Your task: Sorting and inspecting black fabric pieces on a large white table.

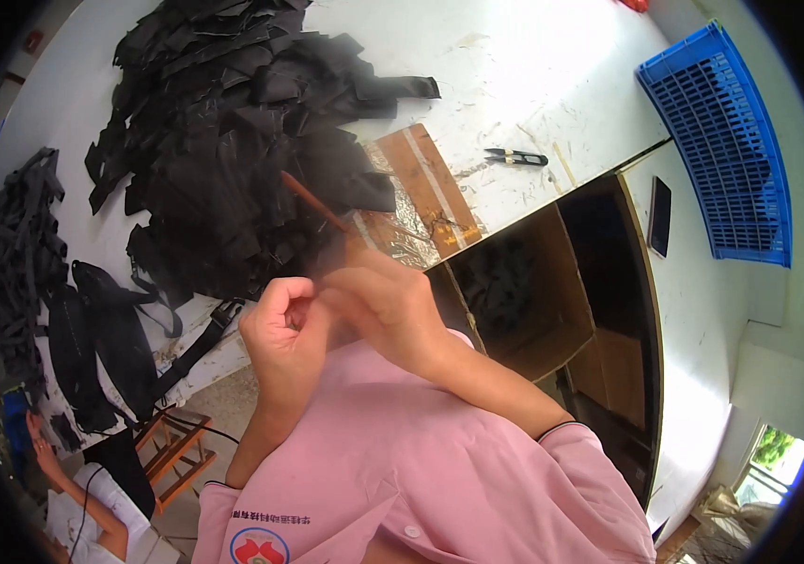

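Note:
My left hand (pixel 284 324) has its fingers curled in and meets my right hand (pixel 388 301) in front of my chest, at the table's edge. Whatever lies between the left fingertips is hidden. From my right hand a thin reddish-brown stick (pixel 314 200) juts away over the dark fabric; its near end runs into the closed fingers, and I cannot tell what tool it is. Just beyond both hands lies a big heap of black fabric pieces (pixel 223 141). A brown taped cardboard piece (pixel 428 193) lies on the table right of the heap.
Black thread snips (pixel 516 157) lie on the white table (pixel 505 85). Black straps with a buckle (pixel 223 320) and dark strips (pixel 21 254) are at left. A phone (pixel 660 216) and blue crate (pixel 721 141) are at right. A person's arm (pixel 82 493) shows lower left, near a wooden stool (pixel 176 461).

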{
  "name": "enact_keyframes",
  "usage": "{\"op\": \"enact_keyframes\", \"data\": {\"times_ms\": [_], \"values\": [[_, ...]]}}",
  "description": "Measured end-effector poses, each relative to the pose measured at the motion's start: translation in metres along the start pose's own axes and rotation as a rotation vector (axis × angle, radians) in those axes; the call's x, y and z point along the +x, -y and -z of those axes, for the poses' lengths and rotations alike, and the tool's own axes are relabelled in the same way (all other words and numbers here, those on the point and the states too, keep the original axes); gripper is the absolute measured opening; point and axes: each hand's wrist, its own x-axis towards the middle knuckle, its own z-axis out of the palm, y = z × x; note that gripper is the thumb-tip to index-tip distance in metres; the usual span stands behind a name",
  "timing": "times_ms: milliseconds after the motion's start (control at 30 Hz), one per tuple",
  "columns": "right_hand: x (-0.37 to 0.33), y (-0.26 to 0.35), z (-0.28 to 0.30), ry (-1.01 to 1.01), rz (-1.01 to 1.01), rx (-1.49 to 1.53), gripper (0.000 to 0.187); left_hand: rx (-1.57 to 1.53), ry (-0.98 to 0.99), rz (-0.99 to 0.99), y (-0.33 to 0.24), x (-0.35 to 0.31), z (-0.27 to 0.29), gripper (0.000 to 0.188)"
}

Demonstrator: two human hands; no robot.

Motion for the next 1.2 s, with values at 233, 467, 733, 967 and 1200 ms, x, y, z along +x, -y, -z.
{"op": "enact_keyframes", "data": {"times_ms": [233,467,733,967,1200], "values": [[0.000,-0.017,-0.009,-0.182,-0.077,-0.177,0.016,-0.303,-0.144,0.068,0.004,0.006,-0.007,0.020],[0.003,-0.014,0.005,0.140,-0.851,0.891,0.006,-0.548,0.218,0.340,0.004,0.015,0.014,0.025],[0.006,-0.012,-0.002,0.197,-0.827,1.099,0.016,-0.072,-0.200,-0.175,0.014,0.012,-0.001,0.021],[0.007,-0.004,0.005,0.215,-0.758,1.212,0.019,-1.276,0.490,0.351,-0.015,0.009,0.012,0.031],[0.027,-0.002,0.017,0.142,-0.244,0.987,0.019,-0.036,-0.043,-0.403,-0.022,0.001,-0.003,0.021]]}}
